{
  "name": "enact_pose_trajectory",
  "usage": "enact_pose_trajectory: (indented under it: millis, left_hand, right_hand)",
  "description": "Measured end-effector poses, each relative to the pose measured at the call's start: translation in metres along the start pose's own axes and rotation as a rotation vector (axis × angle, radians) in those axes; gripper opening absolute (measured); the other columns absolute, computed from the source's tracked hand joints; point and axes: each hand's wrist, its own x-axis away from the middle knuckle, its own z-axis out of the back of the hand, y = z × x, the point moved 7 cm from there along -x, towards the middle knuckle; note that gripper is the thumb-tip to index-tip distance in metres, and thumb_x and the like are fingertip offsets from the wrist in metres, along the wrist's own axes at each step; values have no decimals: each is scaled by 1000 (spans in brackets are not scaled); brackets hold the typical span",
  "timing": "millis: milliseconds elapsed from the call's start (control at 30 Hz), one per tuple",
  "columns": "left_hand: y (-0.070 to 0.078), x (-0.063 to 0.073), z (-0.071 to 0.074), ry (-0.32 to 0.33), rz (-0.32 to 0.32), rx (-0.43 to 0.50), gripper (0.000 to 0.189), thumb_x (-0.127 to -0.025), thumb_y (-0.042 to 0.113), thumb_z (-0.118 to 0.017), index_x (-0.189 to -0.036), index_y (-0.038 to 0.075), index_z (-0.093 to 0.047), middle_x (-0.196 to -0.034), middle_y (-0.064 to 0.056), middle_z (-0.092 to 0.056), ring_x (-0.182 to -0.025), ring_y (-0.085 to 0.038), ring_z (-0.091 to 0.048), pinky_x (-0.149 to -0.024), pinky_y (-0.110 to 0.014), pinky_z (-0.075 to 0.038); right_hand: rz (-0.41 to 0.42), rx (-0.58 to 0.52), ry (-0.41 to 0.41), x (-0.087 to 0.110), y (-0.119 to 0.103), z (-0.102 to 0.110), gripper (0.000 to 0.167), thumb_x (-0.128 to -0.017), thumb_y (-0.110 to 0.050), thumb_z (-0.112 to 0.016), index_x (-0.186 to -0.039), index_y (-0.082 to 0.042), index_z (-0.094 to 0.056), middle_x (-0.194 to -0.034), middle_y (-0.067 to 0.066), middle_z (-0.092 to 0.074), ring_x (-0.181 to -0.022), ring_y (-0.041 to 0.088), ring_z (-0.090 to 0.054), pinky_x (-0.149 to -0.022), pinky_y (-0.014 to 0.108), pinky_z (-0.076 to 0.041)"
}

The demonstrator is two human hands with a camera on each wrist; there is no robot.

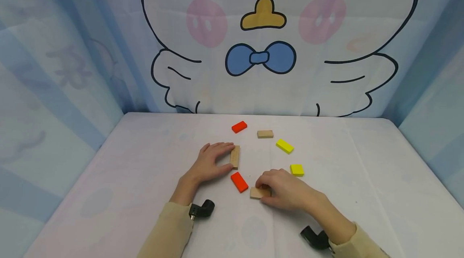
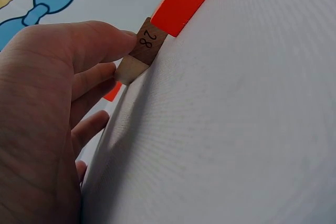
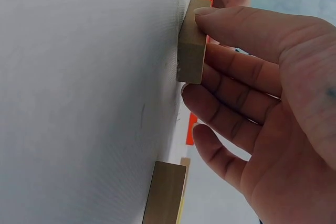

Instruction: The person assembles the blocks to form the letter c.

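Observation:
Near the middle of the white table, a plain wooden block [image 1: 235,157] lies lengthwise away from me. My left hand [image 1: 208,163] pinches it, thumb at the near end and fingers at the far end. The left wrist view shows the thumb beside a dark end face [image 2: 148,40] with a number on it. Closer to me, my right hand [image 1: 286,190] pinches a second wooden block [image 1: 255,193] between thumb and fingers, low over the tabletop; part of this block is hidden by the fingers. A red block [image 1: 239,182] lies tilted between the two hands.
Farther back lie another red block [image 1: 239,127], a wooden block [image 1: 265,134] and a yellow block [image 1: 284,146]. A second yellow block [image 1: 297,170] sits just beyond my right hand. The table [image 1: 362,177] ends at a printed cloth backdrop [image 1: 261,92].

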Motion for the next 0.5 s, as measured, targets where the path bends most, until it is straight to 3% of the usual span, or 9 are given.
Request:
enact_pose_trajectory:
  millis: [500]
  left_hand:
    - [-1, -1, -1, 2, 2, -7, 60, -90, 35, -66, -145, 15, -57, -149, -3, -52, -142, -27, -38, -119, -58, -11]
  right_hand:
    - [-5, -16, 1, 2, -1, 3, 26, -88, -23, -78, -112, -15, -71, -102, -12, -62, -90, 8, -54, -87, 36, -51]
